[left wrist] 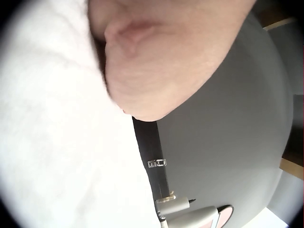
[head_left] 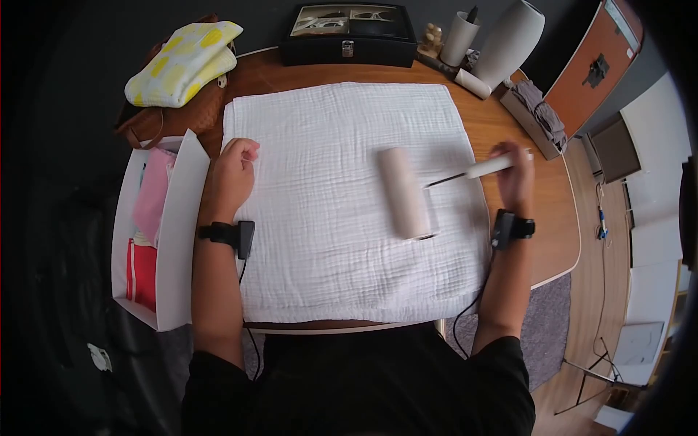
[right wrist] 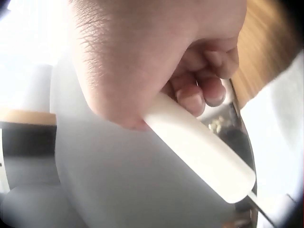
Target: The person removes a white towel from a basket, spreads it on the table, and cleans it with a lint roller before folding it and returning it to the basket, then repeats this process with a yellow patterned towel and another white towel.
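Observation:
A white crinkled cloth [head_left: 320, 203] lies spread over the wooden table. My right hand [head_left: 516, 174] grips the white handle [right wrist: 199, 147] of a lint roller [head_left: 406, 192], its fingers curled round the handle in the right wrist view. The roller's pale cylinder is blurred and overlaps the right part of the cloth, with a thin metal rod joining it to the handle. My left hand [head_left: 236, 171] rests at the cloth's left edge, fingers loosely curled and nothing seen in them. In the left wrist view the left hand [left wrist: 156, 61] lies against the cloth and its fingers are mostly hidden.
Left of the cloth stands a white box [head_left: 185, 240] holding folded pink and red fabric. Behind it, a yellow-spotted cloth [head_left: 182, 62] lies on a brown bag [head_left: 196, 116]. A black glasses case [head_left: 349, 51], a white cylinder [head_left: 512, 43] and a narrow box [head_left: 534, 120] line the back.

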Demonstrator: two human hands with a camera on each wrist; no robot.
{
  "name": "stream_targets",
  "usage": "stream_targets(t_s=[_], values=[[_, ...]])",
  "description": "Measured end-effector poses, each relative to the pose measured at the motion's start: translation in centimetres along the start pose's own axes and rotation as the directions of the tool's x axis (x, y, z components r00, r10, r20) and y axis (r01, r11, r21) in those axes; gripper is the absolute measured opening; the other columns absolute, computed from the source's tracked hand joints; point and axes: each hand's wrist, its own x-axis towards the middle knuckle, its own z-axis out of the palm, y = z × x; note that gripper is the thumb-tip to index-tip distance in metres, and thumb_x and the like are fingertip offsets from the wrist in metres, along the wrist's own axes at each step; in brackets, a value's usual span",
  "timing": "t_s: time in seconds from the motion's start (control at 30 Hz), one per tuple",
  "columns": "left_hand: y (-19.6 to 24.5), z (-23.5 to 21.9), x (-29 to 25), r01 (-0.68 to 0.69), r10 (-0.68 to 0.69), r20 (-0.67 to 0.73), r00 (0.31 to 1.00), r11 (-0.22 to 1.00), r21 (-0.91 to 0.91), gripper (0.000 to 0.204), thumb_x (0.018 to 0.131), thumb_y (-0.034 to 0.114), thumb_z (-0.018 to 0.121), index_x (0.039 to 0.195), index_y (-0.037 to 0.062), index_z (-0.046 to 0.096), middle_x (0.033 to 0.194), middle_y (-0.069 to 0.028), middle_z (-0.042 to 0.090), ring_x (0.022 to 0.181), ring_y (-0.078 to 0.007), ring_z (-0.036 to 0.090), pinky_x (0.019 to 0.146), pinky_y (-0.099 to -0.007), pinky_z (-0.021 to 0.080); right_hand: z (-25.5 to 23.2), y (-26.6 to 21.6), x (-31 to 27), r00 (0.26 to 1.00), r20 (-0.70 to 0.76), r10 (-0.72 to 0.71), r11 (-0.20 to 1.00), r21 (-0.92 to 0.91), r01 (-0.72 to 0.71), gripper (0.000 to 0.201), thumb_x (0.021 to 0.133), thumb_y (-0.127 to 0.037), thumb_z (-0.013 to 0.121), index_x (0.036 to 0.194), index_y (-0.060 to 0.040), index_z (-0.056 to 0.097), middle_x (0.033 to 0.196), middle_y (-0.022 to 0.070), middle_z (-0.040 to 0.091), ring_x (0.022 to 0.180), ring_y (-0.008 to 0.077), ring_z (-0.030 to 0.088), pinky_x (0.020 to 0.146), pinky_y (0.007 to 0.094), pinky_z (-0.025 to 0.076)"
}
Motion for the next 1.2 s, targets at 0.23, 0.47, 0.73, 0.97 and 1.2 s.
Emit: stream_targets(t_s=[0.23,0.47,0.73,0.97,1.2], values=[[1.5,0.0,-0.2,0.011,-0.023,0.078,0.997,0.987,0.160,0.027,0.102,0.009,0.067,0.129,0.0042,0.067,0.139,-0.0118,0.069,0.129,-0.0322,0.064,0.109,-0.0415,0.052,-8.2,-1.0,2.4,0.971,-0.235,0.037,0.994,0.111,-0.011,0.021,0.104,-0.027,0.065,0.099,-0.0060,0.064,0.083,0.0071,0.068,0.074,0.0142,0.060,0.068,0.0306,0.047],[-0.4,1.3,-0.6,-0.107,0.022,0.217,0.976,0.914,0.391,0.057,0.108,0.030,0.065,0.159,0.0065,0.052,0.169,-0.0118,0.048,0.158,-0.0367,0.040,0.130,-0.0463,0.033,5.9,-2.5,-4.1,0.907,0.351,0.234,0.966,-0.188,-0.177,0.028,0.102,-0.025,0.072,0.113,0.0011,0.077,0.098,0.0131,0.082,0.079,0.0176,0.073,0.066,0.0292,0.054],[-0.6,1.3,-0.6,-0.082,-0.028,0.275,0.961,0.922,0.379,0.064,0.111,0.038,0.060,0.166,0.0099,0.045,0.177,-0.0097,0.037,0.166,-0.0336,0.028,0.134,-0.0492,0.023,8.8,-4.7,-5.2,0.619,0.637,0.460,0.869,-0.467,-0.165,0.019,0.098,-0.015,0.078,0.110,-0.0037,0.086,0.100,0.0104,0.084,0.077,0.0117,0.075,0.064,0.0242,0.059],[0.3,1.3,-0.5,-0.037,-0.131,0.289,0.948,0.859,0.510,0.064,0.112,0.039,0.056,0.168,0.0126,0.042,0.180,-0.0054,0.032,0.168,-0.0307,0.022,0.136,-0.0523,0.013,-6.4,-2.5,0.7,0.986,0.168,0.018,0.986,0.162,-0.045,0.035,0.103,-0.037,0.067,0.084,-0.0099,0.056,0.076,0.0028,0.051,0.068,0.0166,0.045,0.065,0.0342,0.038],[-0.4,1.5,-0.5,-0.032,-0.129,0.291,0.948,0.870,0.492,0.062,0.113,0.038,0.054,0.170,0.0141,0.040,0.181,-0.0046,0.030,0.169,-0.0309,0.021,0.136,-0.0528,0.013,-6.1,-2.6,0.0,0.984,0.175,0.030,0.999,0.019,-0.034,0.032,0.104,-0.035,0.064,0.100,-0.0034,0.069,0.086,0.0091,0.069,0.077,0.0192,0.062,0.068,0.0349,0.049]])
